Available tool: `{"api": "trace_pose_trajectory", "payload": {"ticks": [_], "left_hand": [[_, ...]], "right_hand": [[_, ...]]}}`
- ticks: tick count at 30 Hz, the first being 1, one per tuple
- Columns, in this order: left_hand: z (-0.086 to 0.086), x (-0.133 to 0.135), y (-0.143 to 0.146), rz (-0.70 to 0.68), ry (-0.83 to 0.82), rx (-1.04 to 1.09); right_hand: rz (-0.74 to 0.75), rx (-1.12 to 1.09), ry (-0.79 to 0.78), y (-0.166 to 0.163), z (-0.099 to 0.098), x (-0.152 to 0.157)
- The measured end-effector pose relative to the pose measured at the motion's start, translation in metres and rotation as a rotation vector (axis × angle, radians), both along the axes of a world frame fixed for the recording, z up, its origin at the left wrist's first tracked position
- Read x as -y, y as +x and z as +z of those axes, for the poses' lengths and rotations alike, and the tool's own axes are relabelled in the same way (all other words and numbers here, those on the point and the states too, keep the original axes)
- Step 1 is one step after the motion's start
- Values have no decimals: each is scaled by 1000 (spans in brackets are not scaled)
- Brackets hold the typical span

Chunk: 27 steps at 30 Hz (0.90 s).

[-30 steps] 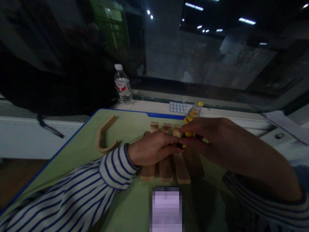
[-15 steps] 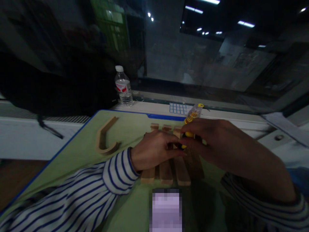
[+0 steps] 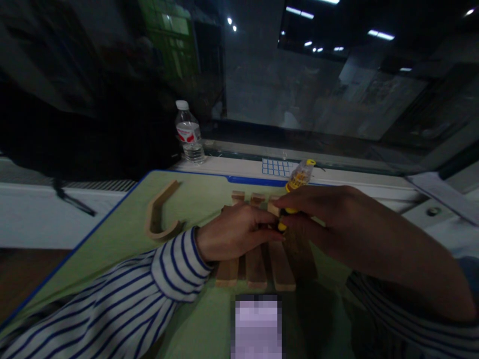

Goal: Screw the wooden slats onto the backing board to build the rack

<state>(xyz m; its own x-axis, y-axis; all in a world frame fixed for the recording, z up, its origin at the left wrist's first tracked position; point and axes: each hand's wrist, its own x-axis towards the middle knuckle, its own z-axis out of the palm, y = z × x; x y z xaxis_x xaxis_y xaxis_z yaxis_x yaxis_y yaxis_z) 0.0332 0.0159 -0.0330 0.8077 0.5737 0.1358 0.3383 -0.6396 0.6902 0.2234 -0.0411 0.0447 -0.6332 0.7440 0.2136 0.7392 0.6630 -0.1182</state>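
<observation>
1. landmark = wooden slats [image 3: 284, 269], three visible side by side, lying on the green table [image 3: 119, 229].
2. yellow-black tool [image 3: 282, 227]: over the rightmost slat, mostly covered by fingers; full shape can't be told.
3. right hand [image 3: 337, 214]: reaches in from right of the slats, thumb and fingers clamped on the tool.
4. left hand [image 3: 237, 232]: lies across the slats, fingertips up against the tool's near end; can't tell whether they pinch it or only steady it.
5. handling, judged: tool probably light, stiff, hard plastic outside, not fragile; best held round its thicker yellow part. slats look stiff, light, dry, little slip; hold by the long edges or near ends.
6. around: curved wooden piece [image 3: 151, 219] left of the slats, well apart. pixelated phone-like thing [image 3: 256, 329] just on the near side. yellow-capped clear container [image 3: 300, 174] beyond, to the right, near the right hand. blue-grid sheet [image 3: 275, 167] and water bottle [image 3: 189, 134] farther beyond, bottle to the left.
7. in the way: both hands hide the slats' middle; container crowds the right knuckles.
</observation>
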Motion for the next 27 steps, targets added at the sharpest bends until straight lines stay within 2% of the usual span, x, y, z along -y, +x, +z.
{"api": "trace_pose_trajectory", "payload": {"ticks": [8, 12, 17, 23, 27], "left_hand": [[0, -3, -1, -122, -115, -14], [3, -2, 0, -120, -103, -20], [5, 2, 0, -55, -41, -18], [2, 7, 5, 184, 57, -17], [1, 6, 5, 187, 74, -17]], "right_hand": [[-65, 82, 50, -4, -2, -1], [-81, 93, 50, -4, -3, -2], [-80, 71, 39, -3, -3, -2], [-96, 63, 55, -4, -4, -3], [-32, 20, 107, -4, -4, -1]]}}
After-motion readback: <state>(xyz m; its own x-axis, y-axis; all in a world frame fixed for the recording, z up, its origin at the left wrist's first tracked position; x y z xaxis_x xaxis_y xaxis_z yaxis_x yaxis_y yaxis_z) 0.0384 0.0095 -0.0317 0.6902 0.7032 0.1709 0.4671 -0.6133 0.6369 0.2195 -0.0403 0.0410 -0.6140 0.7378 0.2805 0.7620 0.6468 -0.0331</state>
